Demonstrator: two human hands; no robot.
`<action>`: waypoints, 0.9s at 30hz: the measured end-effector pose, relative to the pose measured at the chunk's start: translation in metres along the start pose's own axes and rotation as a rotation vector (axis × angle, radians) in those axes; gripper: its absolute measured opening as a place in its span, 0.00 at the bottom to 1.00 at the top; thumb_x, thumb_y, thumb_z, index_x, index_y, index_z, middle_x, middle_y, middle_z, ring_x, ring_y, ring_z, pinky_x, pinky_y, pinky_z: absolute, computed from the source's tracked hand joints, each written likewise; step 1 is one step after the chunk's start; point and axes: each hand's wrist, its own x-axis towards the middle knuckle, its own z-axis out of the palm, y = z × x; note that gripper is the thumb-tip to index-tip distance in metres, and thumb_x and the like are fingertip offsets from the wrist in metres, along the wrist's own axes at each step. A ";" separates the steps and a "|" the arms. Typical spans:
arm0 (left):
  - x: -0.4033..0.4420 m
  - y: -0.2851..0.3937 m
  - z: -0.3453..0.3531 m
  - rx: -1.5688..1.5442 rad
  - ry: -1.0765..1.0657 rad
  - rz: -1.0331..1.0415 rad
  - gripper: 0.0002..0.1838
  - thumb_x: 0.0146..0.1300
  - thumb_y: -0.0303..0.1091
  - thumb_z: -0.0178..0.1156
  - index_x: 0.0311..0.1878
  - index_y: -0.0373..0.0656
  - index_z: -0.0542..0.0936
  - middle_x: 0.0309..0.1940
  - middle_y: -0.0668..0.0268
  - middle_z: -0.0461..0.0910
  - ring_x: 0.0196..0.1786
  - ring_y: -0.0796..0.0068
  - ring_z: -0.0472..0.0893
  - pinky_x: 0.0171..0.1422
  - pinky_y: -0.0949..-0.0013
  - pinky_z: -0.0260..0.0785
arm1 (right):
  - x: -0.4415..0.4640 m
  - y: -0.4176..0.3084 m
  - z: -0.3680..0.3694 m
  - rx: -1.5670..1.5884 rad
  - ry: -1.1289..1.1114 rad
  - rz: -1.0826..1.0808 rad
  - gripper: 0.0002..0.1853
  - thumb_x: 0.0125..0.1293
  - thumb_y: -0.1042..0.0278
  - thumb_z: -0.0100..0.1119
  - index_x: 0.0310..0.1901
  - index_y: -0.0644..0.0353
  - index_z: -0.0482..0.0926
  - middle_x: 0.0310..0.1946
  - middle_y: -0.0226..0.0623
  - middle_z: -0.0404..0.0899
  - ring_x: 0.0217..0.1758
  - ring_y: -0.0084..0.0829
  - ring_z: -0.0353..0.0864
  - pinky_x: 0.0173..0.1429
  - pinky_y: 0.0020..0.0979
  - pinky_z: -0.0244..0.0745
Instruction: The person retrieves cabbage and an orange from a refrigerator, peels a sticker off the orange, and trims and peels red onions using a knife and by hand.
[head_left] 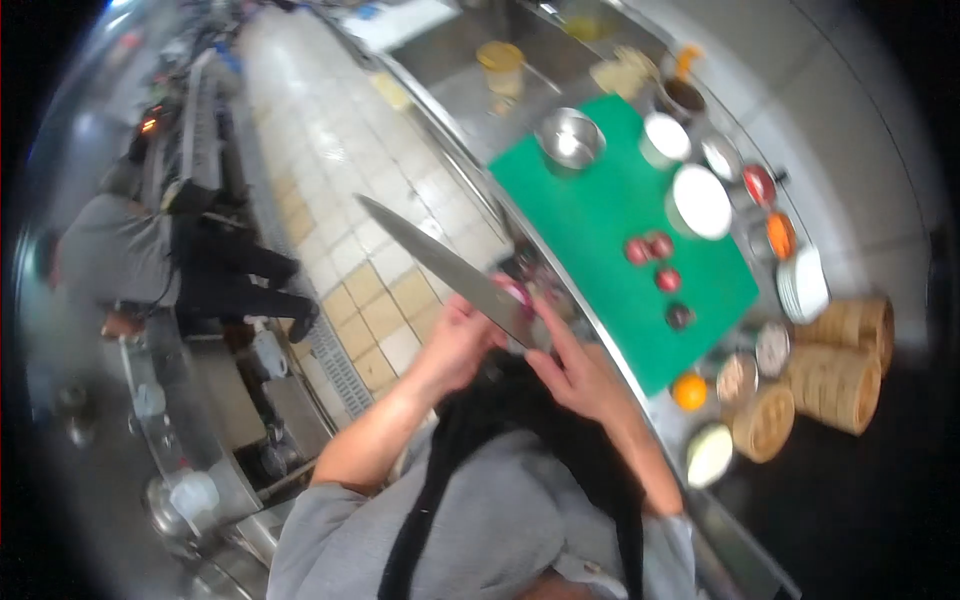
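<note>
My right hand (575, 372) is closed around the handle end of a large kitchen knife (435, 257), whose wide blade points up and left. Behind the blade, my left hand (458, 345) is curled around what looks like a red onion (521, 294), mostly hidden by blade and fingers. Both hands are in front of my apron, off the edge of the green cutting board (600, 215). Several small red onions (668, 279) lie on the board, along with a darker round piece (680, 317).
A metal bowl (571, 138) and white containers (700, 202) stand on the board or by its far side. Bamboo steamers (765, 424), an orange (690, 391) and stacked white dishes (803, 285) are to the right. Behind is a sink (440, 50). Another person (125, 250) stands across the tiled aisle.
</note>
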 end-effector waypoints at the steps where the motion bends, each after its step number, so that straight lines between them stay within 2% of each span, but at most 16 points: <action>1: 0.000 -0.002 0.000 0.036 0.029 0.003 0.16 0.73 0.33 0.59 0.61 0.43 0.76 0.46 0.68 0.84 0.39 0.82 0.82 0.37 0.78 0.75 | -0.002 0.005 0.003 -0.021 0.027 0.000 0.37 0.71 0.61 0.60 0.77 0.59 0.55 0.26 0.52 0.80 0.28 0.54 0.83 0.33 0.46 0.75; 6: -0.009 0.008 0.014 0.019 0.034 0.000 0.15 0.74 0.33 0.58 0.61 0.43 0.76 0.47 0.69 0.84 0.41 0.84 0.81 0.38 0.81 0.72 | -0.002 0.010 0.008 0.046 0.070 0.039 0.37 0.70 0.62 0.61 0.76 0.57 0.56 0.30 0.54 0.82 0.31 0.53 0.84 0.35 0.44 0.76; 8: -0.011 0.010 0.014 0.016 0.042 -0.008 0.15 0.75 0.35 0.58 0.61 0.43 0.76 0.46 0.69 0.84 0.40 0.86 0.81 0.37 0.82 0.70 | -0.001 0.010 0.009 0.087 0.102 0.003 0.35 0.70 0.64 0.60 0.76 0.57 0.58 0.32 0.50 0.84 0.31 0.49 0.86 0.36 0.42 0.77; 10: -0.010 0.006 0.010 0.028 -0.041 0.031 0.17 0.75 0.37 0.58 0.62 0.43 0.76 0.48 0.68 0.84 0.41 0.84 0.81 0.38 0.81 0.72 | -0.002 0.012 0.006 0.113 0.094 0.021 0.34 0.71 0.65 0.59 0.76 0.57 0.59 0.33 0.48 0.85 0.31 0.46 0.86 0.37 0.41 0.78; 12: -0.009 0.007 0.010 -0.001 -0.022 0.003 0.17 0.75 0.35 0.58 0.64 0.43 0.75 0.49 0.69 0.83 0.44 0.83 0.82 0.41 0.80 0.73 | -0.002 0.018 0.008 0.135 0.090 0.048 0.33 0.72 0.65 0.59 0.76 0.57 0.59 0.35 0.46 0.86 0.31 0.43 0.87 0.38 0.40 0.79; 14: -0.004 0.004 0.013 -0.039 -0.017 -0.052 0.19 0.75 0.33 0.57 0.66 0.43 0.74 0.50 0.69 0.83 0.46 0.82 0.82 0.43 0.79 0.75 | -0.003 0.033 0.011 0.263 0.078 0.040 0.29 0.75 0.65 0.54 0.75 0.57 0.61 0.30 0.36 0.84 0.25 0.29 0.81 0.33 0.32 0.77; 15: -0.002 0.002 0.012 -0.055 -0.016 -0.020 0.19 0.75 0.34 0.58 0.65 0.43 0.74 0.50 0.69 0.83 0.46 0.82 0.82 0.43 0.79 0.76 | -0.004 0.030 0.005 0.258 0.092 0.079 0.29 0.75 0.65 0.54 0.75 0.57 0.61 0.30 0.36 0.84 0.25 0.29 0.81 0.33 0.32 0.77; 17: -0.001 -0.001 0.010 -0.072 -0.018 -0.019 0.18 0.74 0.34 0.58 0.65 0.44 0.74 0.49 0.68 0.83 0.45 0.81 0.82 0.42 0.78 0.76 | -0.005 0.017 0.000 0.591 -0.016 0.266 0.26 0.79 0.65 0.48 0.75 0.56 0.61 0.23 0.28 0.73 0.21 0.18 0.71 0.25 0.23 0.68; 18: 0.001 0.002 0.009 -0.069 -0.031 -0.026 0.18 0.74 0.34 0.58 0.64 0.44 0.75 0.49 0.67 0.83 0.44 0.81 0.82 0.42 0.78 0.77 | -0.010 0.018 0.003 0.590 0.007 0.316 0.26 0.79 0.65 0.48 0.75 0.56 0.61 0.23 0.28 0.73 0.21 0.18 0.71 0.25 0.23 0.68; 20: 0.004 0.006 0.005 -0.106 -0.091 -0.071 0.17 0.74 0.33 0.58 0.63 0.43 0.75 0.48 0.66 0.83 0.44 0.80 0.83 0.42 0.77 0.77 | -0.009 0.026 0.009 0.828 0.007 0.157 0.25 0.81 0.65 0.44 0.76 0.56 0.60 0.21 0.24 0.64 0.19 0.13 0.62 0.22 0.18 0.59; 22: 0.006 0.005 0.000 -0.129 -0.133 -0.090 0.17 0.74 0.33 0.58 0.63 0.42 0.75 0.48 0.65 0.83 0.44 0.80 0.83 0.41 0.77 0.77 | -0.009 0.035 0.011 0.904 0.003 0.120 0.25 0.81 0.64 0.44 0.76 0.56 0.59 0.21 0.24 0.64 0.18 0.15 0.62 0.21 0.19 0.60; 24: 0.008 -0.001 -0.005 -0.190 -0.083 -0.132 0.17 0.73 0.33 0.59 0.61 0.39 0.75 0.47 0.64 0.83 0.44 0.79 0.83 0.41 0.77 0.77 | -0.009 0.037 0.012 0.918 0.015 0.124 0.25 0.81 0.63 0.44 0.76 0.56 0.59 0.21 0.23 0.64 0.18 0.15 0.61 0.21 0.19 0.60; 27: 0.001 0.001 -0.001 -0.173 -0.103 -0.147 0.18 0.73 0.33 0.59 0.62 0.37 0.74 0.47 0.64 0.83 0.44 0.79 0.83 0.42 0.77 0.77 | -0.010 0.034 0.009 0.855 0.035 0.131 0.25 0.81 0.63 0.44 0.76 0.58 0.60 0.21 0.24 0.64 0.19 0.14 0.62 0.22 0.19 0.60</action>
